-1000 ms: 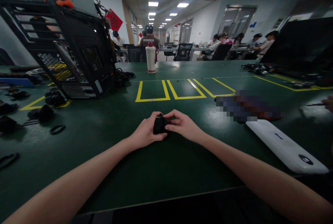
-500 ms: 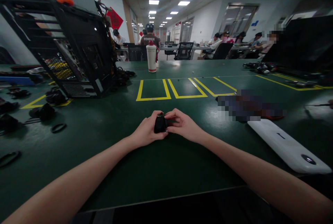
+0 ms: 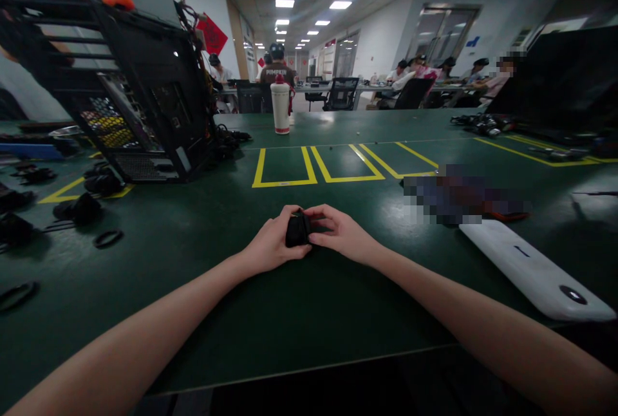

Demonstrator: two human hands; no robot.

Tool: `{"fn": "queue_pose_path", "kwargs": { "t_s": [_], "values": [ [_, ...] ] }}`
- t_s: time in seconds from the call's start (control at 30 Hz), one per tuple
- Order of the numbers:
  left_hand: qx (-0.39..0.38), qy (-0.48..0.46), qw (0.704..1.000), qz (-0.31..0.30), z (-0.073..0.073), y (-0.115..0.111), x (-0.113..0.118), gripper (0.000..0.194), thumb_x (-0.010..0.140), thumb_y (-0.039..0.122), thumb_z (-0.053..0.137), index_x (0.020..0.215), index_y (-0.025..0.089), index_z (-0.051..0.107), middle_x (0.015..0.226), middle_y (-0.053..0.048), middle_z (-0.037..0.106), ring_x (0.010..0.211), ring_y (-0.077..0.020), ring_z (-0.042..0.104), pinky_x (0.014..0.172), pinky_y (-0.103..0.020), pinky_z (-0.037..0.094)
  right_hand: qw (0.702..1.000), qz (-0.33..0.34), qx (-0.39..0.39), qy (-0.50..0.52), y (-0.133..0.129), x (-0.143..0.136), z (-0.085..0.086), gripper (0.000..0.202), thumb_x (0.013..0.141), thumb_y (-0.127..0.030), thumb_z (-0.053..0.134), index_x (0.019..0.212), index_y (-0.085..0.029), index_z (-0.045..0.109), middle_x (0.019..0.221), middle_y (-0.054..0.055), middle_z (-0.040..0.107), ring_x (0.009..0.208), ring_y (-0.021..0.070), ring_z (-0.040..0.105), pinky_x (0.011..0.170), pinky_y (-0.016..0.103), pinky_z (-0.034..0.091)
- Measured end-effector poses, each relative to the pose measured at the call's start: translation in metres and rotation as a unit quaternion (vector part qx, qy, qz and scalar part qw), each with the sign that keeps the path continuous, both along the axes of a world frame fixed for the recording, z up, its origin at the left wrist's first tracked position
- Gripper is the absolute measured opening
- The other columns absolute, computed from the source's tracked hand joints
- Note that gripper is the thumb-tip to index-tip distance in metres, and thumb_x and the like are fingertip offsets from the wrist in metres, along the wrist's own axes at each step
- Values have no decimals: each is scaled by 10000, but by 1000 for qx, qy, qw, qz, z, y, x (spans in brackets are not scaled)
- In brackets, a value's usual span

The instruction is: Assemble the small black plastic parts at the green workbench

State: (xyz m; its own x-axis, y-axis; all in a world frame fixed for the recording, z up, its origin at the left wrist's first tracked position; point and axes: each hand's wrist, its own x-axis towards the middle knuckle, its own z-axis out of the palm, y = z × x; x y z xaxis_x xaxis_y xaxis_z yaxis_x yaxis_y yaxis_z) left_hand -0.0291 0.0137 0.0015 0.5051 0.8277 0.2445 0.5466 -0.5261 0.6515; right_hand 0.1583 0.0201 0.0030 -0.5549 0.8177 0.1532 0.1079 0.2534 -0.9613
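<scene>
A small black object is held between both hands above the green table, low in the middle of the view. My left hand wraps round its left side, thumb below and fingers above. At its right side, my right hand has fingertips and thumb closed on the object's right edge. What exactly the object is cannot be told; the fingers hide part of it.
A black computer case stands at the left, with black parts and a black ring near it. Farther back is a white bottle. A white device lies at the right. Yellow tape outlines mark the table.
The fingers and thumb of my right hand have shifted slightly on the black object's right side. My left hand stays nearly the same.
</scene>
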Motion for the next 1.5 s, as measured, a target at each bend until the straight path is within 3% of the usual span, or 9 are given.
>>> {"fn": "queue_pose_path", "kwargs": {
  "t_s": [0.2, 0.43, 0.87, 1.07, 1.23, 1.5],
  "values": [
    [-1, 0, 1000, -10, 0, 0, -1, 565, 702, 335, 607, 1166, 221, 305, 1004, -61, 548, 907, -235, 554, 801, -386, 427, 1000, 10, 7, -2, -2, 0, 4, 395, 680, -129, 633, 1033, -223, 481, 1090, 33, 491, 1001, 182, 531, 824, 380, 495],
    [-4, 1, 1000, -7, 2, -1, -1, 575, 701, 331, 611, 1174, 215, 306, 1005, -60, 543, 903, -230, 555, 818, -400, 422, 999, -5, 36, -8, -2, 1, 3, 278, 743, -201, 593, 1008, -213, 512, 1053, 31, 517, 999, 179, 535, 871, 405, 454],
    [5, 9, 1000, -3, -1, 0, -1, 575, 700, 331, 610, 1167, 214, 296, 1016, -62, 545, 912, -235, 556, 813, -390, 425, 999, 22, -9, 26, 0, -1, -1, 391, 675, -114, 642, 1019, -206, 482, 1062, 30, 505, 998, 166, 533, 875, 376, 465],
    [1, 10, 1000, -11, 1, -1, -1, 590, 701, 346, 612, 1179, 222, 290, 1012, -53, 542, 910, -226, 547, 815, -388, 419, 999, 10, -10, 31, 1, 0, 1, 225, 736, -185, 603, 941, -194, 509, 1014, 22, 526, 959, 160, 565, 872, 379, 463],
    [1, 5, 1000, -14, 0, -1, -1, 576, 705, 329, 611, 1172, 224, 290, 1008, -51, 542, 915, -227, 544, 813, -384, 418, 999, 8, -16, 40, 0, -1, 1, 315, 688, -121, 632, 960, -201, 495, 1051, 21, 501, 1036, 170, 517, 876, 362, 469],
    [1, -7, 1000, -12, -2, 0, -2, 575, 710, 339, 608, 1176, 225, 291, 1020, -59, 531, 907, -226, 550, 814, -385, 425, 1000, 14, -14, 11, -2, -1, 2, 388, 689, -133, 638, 1034, -209, 478, 1072, 34, 508, 1002, 170, 536, 879, 382, 465]
  ]
}}
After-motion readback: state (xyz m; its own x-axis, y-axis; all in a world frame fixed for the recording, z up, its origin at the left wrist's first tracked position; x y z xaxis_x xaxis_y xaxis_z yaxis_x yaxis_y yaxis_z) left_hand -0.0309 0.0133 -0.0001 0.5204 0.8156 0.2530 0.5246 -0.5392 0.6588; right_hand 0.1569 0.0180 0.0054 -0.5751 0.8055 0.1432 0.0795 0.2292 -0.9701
